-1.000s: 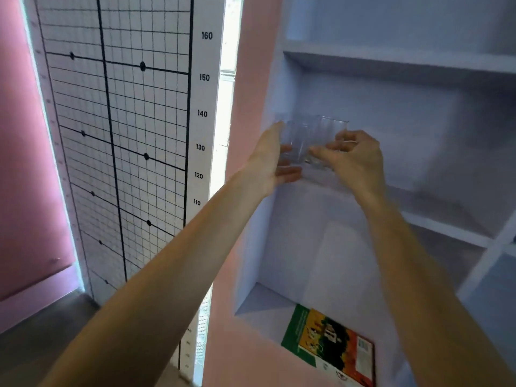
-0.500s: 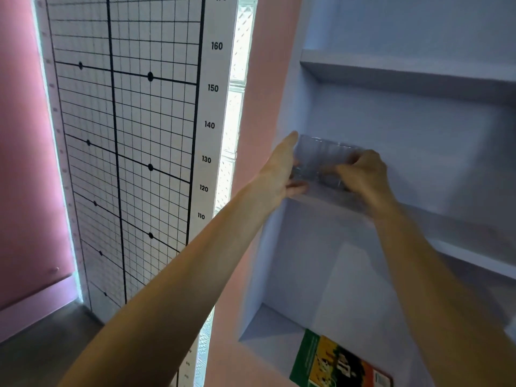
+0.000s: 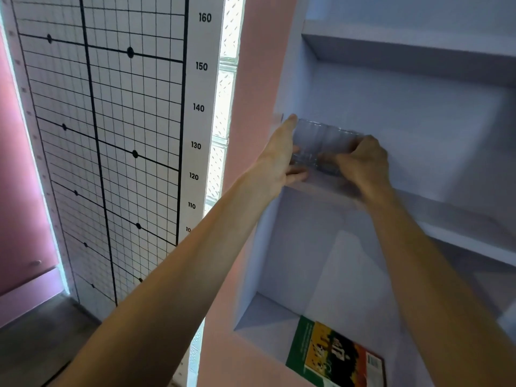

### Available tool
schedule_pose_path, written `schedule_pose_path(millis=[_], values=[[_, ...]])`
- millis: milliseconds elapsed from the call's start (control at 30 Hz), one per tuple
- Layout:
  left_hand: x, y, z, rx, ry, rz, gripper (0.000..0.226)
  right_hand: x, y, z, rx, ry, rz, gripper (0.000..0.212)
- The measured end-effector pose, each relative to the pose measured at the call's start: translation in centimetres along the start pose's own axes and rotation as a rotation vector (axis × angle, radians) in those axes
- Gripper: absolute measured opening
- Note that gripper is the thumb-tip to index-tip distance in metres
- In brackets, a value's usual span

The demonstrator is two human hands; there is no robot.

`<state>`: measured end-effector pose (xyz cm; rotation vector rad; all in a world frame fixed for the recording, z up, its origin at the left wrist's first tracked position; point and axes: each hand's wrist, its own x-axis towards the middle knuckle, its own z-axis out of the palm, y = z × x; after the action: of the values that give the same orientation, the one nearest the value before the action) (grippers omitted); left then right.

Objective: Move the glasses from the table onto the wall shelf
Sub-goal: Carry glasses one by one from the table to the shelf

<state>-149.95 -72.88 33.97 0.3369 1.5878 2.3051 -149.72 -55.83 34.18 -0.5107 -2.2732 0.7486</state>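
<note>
1. Head view, from the far left: a gridded measuring chart [image 3: 106, 135] and a strip of glass blocks [image 3: 223, 107]. Neither has a part in this job.
2. My left hand [image 3: 279, 157] is raised at the left end of the wall shelf [image 3: 446, 219]. Its grip holds the left side of the glasses [image 3: 321, 143], with the fingers running up the side and the thumb low near the base.
3. The glasses are clear ribbed tumblers, two as far as I can make out, side by side and upright. They sit in the left corner of the middle compartment, with their bases at the shelf board's front edge.
4. My right hand [image 3: 363, 163] has its grip curled round the right-hand glass from the front.
5. I judge this to be the set-down step. Next I should make sure both bases are fully on the board, nudge them back from the edge, then loosen both grips slowly so neither tumbler tips or knocks the other.
6. Down on the lower shelf lies a green and yellow book [image 3: 335, 356], cut off by the frame's bottom edge.
7. Hard to read: the picture is smeared and the glass is transparent, so I cannot tell whether the bases already touch the board. My right fingers hide the far glass's lower part. The worktop is out of frame.
</note>
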Motion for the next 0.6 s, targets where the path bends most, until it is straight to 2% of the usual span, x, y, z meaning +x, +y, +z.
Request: schedule_pose_path(millis=[133, 233, 433, 533, 600], values=[[-0.9, -0.2, -0.1, -0.018, -0.003, 0.016, 0.063, -1.3, -0.1, -0.4, -0.015, 0.005, -0.002, 0.084], [-1.9, -0.6, -0.4, -0.051, 0.008, 0.034, 0.047, -3.6, 0.4, -1.3, -0.014, 0.041, -0.014, 0.086], [-3.5, -4.7, -0.9, -0.083, 0.027, 0.086, 0.04, -11.0, 2.7, -2.7, -0.004, 0.083, -0.275, 0.043], [-4.5, -8.2, -0.3, -0.057, -0.002, 0.029, 0.041, -14.1, 3.7, -3.9, -0.023, 0.047, -0.404, 0.035], [-5.3, -10.7, 0.6, -0.057, -0.039, -0.039, 0.04, -16.0, 4.8, -4.8, -0.011, 0.015, -0.423, 0.034]])
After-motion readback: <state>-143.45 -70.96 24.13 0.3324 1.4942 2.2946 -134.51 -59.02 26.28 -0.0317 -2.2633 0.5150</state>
